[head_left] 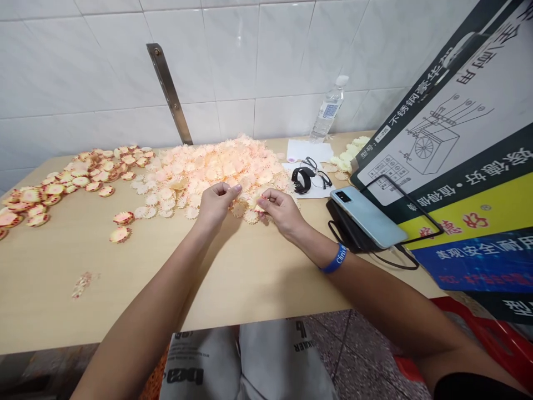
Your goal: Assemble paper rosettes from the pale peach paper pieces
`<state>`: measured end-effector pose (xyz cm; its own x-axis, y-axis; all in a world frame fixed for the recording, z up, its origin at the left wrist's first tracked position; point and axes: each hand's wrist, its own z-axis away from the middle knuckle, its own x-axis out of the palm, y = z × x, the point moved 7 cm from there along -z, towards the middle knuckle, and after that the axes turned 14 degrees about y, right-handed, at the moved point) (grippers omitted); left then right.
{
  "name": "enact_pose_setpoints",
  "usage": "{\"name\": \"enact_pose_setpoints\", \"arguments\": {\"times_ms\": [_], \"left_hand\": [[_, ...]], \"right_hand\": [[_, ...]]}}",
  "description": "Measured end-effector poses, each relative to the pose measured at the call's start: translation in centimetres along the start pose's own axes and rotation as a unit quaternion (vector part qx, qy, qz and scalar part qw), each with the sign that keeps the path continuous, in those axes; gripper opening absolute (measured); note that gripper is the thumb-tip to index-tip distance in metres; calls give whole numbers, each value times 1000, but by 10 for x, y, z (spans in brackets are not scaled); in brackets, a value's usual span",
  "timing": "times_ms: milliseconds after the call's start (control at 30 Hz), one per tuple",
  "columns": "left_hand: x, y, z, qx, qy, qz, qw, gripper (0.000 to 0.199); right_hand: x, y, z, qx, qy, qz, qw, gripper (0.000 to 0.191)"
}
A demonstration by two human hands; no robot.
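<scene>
Just above the table's middle, my right hand [282, 212] pinches a small petal-edged disc [260, 208], pale with red at its rim. My left hand [219, 204] is apart from it on the left, thumb and forefinger pressed together; whatever they may hold is too small to make out. Right behind both hands spreads a heap of pale pink scalloped discs [225, 161]. Some thicker red-edged flower-like stacks [79, 180] lie in a band to the left. Two more red-edged stacks [120, 234] sit nearer to my left hand.
Glasses [318, 173] and a black hair clip [301, 180] rest on white paper. A water bottle [328, 111] stands behind. At right, a light blue phone [368, 215] lies on a black object against a printed carton [449, 144]. Small scraps [82, 284] lie front left.
</scene>
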<state>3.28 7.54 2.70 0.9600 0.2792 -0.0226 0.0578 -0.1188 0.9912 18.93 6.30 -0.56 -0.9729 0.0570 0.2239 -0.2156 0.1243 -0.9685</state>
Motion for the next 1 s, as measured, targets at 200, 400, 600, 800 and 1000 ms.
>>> {"name": "enact_pose_setpoints", "arguments": {"times_ms": [200, 400, 600, 800, 1000], "left_hand": [[-11, 4, -5, 59, 84, -49, 994, 36], [-80, 27, -28, 203, 351, -84, 910, 33], [-35, 33, -14, 367, 166, -195, 894, 17], [-8, 45, 18, 417, 78, -212, 880, 24], [21, 35, 37, 350, -56, -179, 918, 22]], "right_hand": [[0, -4, 3, -23, 25, 26, 999, 46], [-5, -4, 1, -22, 40, 14, 999, 44], [-2, 2, 5, -3, 20, -12, 1000, 36], [-7, 1, 4, 0, 41, -7, 999, 36], [-12, -1, 2, -20, 49, 22, 998, 37]]}}
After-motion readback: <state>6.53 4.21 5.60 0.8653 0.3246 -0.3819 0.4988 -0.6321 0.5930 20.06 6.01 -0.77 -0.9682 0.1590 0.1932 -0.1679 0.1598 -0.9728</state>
